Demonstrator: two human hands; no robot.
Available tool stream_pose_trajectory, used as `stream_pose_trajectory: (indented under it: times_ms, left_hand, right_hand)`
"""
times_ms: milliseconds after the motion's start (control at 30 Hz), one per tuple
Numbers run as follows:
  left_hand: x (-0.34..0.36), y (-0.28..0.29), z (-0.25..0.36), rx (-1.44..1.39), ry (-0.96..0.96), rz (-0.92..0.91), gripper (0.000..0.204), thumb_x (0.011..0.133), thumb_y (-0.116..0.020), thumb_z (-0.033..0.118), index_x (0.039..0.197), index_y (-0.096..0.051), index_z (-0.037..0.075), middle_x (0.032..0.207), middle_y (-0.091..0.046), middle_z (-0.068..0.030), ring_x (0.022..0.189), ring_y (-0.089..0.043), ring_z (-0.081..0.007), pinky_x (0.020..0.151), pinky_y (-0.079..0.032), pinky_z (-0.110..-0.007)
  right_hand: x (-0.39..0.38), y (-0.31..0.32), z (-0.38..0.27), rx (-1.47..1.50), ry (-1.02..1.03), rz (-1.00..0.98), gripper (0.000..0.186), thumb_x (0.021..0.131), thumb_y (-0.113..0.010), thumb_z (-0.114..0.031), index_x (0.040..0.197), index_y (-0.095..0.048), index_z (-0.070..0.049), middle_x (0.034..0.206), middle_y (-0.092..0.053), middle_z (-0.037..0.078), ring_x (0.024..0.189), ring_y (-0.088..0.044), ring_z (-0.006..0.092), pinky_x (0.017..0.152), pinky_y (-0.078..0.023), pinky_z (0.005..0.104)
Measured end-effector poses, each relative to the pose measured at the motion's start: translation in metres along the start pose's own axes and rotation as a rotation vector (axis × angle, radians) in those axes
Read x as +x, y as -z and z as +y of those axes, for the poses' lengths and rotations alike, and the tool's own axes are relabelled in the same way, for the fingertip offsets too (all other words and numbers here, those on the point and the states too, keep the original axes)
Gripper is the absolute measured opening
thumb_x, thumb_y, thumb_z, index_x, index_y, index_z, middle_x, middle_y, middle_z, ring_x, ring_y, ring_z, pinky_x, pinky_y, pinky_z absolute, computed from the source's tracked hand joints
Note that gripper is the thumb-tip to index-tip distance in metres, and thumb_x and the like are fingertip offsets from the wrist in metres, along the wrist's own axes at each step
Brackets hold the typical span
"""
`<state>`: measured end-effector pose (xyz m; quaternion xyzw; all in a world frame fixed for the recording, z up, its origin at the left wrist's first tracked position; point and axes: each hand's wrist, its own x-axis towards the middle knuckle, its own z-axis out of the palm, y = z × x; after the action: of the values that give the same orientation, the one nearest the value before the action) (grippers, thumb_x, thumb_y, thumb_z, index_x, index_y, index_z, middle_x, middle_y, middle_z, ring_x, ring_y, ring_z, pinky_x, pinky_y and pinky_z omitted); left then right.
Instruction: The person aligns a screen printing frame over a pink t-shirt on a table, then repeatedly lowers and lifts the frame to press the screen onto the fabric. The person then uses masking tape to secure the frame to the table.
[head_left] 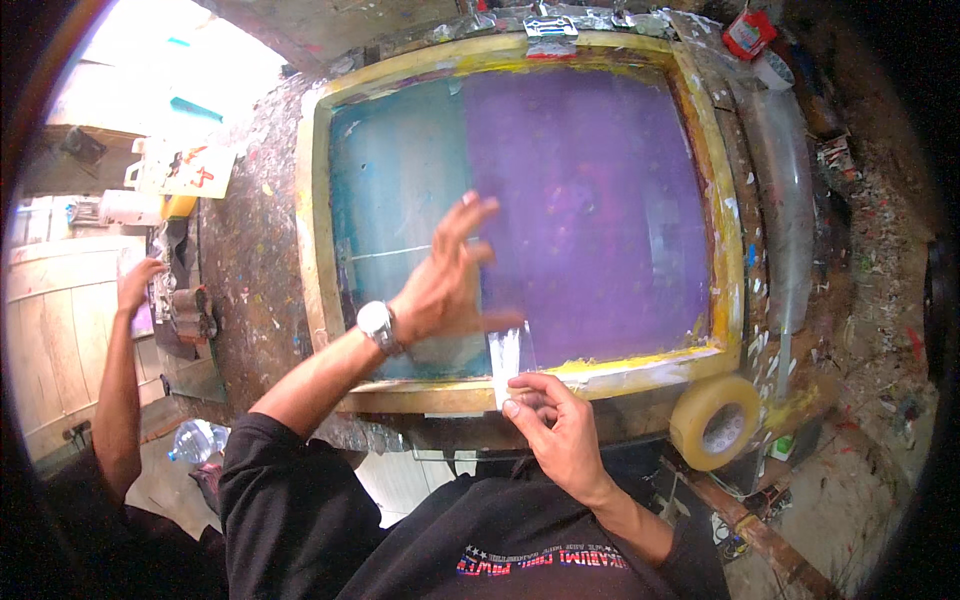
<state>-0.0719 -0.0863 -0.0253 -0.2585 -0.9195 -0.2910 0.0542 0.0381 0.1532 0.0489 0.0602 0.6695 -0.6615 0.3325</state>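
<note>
A screen-printing frame (pixel 311 240) lies in front of me, its yellow-stained rim around a mesh that is teal (pixel 395 150) on the left and purple (pixel 590 200) on the right. My left hand (pixel 447 275), a watch on its wrist, hovers over the mesh with fingers spread and slightly blurred; nothing shows in it. At the frame's near edge, my right hand (pixel 553 425) pinches the lower end of a short clear strip with white on it (pixel 507 362). The strip stands up over the near rim, close to my left thumb. It looks like tape or plastic film.
A roll of clear tape (pixel 688 425) sits by the frame's near right corner. Metal clamps (pixel 550 28) line the far edge. Along the right lies clear plastic film (pixel 788 200). Another person's hand (pixel 138 285) is at the left, near a water bottle (pixel 198 440).
</note>
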Motion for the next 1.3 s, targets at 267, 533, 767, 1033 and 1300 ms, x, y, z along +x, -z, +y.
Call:
stream_pose_trajectory:
  times_ms: [267, 533, 767, 1033, 1300]
  left_hand:
    - [0.002, 0.002, 0.018, 0.009, -0.094, -0.242, 0.059, 0.088, -0.079, 0.051, 0.117, -0.057, 0.005, 0.138, -0.05, -0.0206, 0.137, -0.043, -0.0419, 0.115, -0.033, -0.058]
    - [0.133, 0.015, -0.099, 0.367, 0.353, 0.226, 0.054, 0.098, -0.066, 0.044, 0.136, -0.057, 0.007, 0.143, -0.052, -0.0171, 0.135, -0.046, -0.0373, 0.114, -0.034, -0.053]
    - [0.134, 0.005, -0.092, 0.425, 0.455, 0.351, 0.068, 0.098, -0.065, 0.043, 0.154, -0.047, 0.008, 0.154, -0.046, -0.017, 0.146, -0.039, -0.0397, 0.118, -0.03, -0.056]
    - [0.139, 0.009, -0.171, 0.715, 0.542, 0.198, 0.092, 0.097, -0.047, 0.073, 0.169, -0.023, 0.021, 0.178, -0.007, -0.0129, 0.163, -0.005, -0.0382, 0.12, 0.003, -0.078]
    - [0.133, 0.005, 0.103, 0.149, -0.016, 0.404, 0.068, 0.093, -0.072, 0.034, 0.15, -0.051, 0.003, 0.15, -0.052, -0.0288, 0.143, -0.046, -0.0441, 0.12, -0.035, -0.052]
  right_hand:
    - [0.001, 0.015, -0.034, -0.481, 0.5, 0.067, 0.023, 0.098, -0.074, -0.02, 0.109, -0.07, 0.0, 0.086, -0.073, 0.015, 0.075, -0.07, 0.025, 0.068, -0.055, 0.0365]
    - [0.058, -0.004, -0.01, -1.247, 0.535, -0.227, 0.058, 0.1, -0.063, -0.052, 0.099, -0.068, 0.005, 0.102, -0.065, 0.02, 0.1, -0.062, 0.0366, 0.089, -0.051, 0.0478]
    - [-0.02, 0.013, 0.062, -1.608, 0.83, 0.01, 0.078, 0.098, -0.063, -0.053, 0.155, -0.049, -0.002, 0.17, -0.028, 0.016, 0.158, -0.023, 0.0303, 0.122, -0.022, 0.0655]
    - [-0.07, 0.043, 0.068, -1.428, 0.751, -0.12, 0.067, 0.103, -0.058, -0.047, 0.156, -0.049, -0.008, 0.171, -0.033, 0.009, 0.161, -0.023, 0.0265, 0.123, -0.016, 0.0705]
    - [-0.156, 0.171, 0.037, -1.202, 0.643, 0.596, 0.052, 0.091, -0.076, -0.04, 0.123, -0.067, 0.0, 0.123, -0.066, 0.014, 0.125, -0.058, 0.035, 0.112, -0.036, 0.0568]
